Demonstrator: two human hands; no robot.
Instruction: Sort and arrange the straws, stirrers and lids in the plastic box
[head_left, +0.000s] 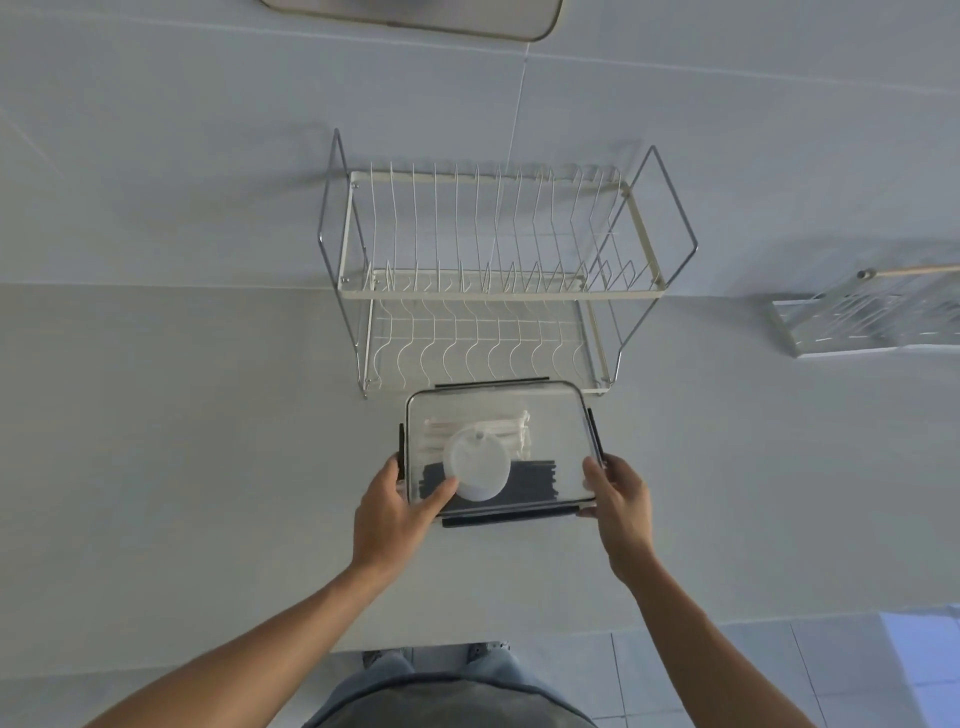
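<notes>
A clear plastic box (558, 415) with dark side latches sits on the white counter, its transparent cover on top. Through the cover I see white straws (498, 422) at the far side, black stirrers (535, 480) at the near side and a stack of white round lids (478, 467) lying over both. My left hand (397, 512) holds the box's near left corner, thumb on the cover. My right hand (621, 506) grips the near right corner by the latch.
A two-tier white wire dish rack (493, 291) stands just behind the box against the wall. A smaller white wire basket (862, 317) with a wooden handle sits at the far right. The counter's front edge runs below my forearms, tiled floor beyond.
</notes>
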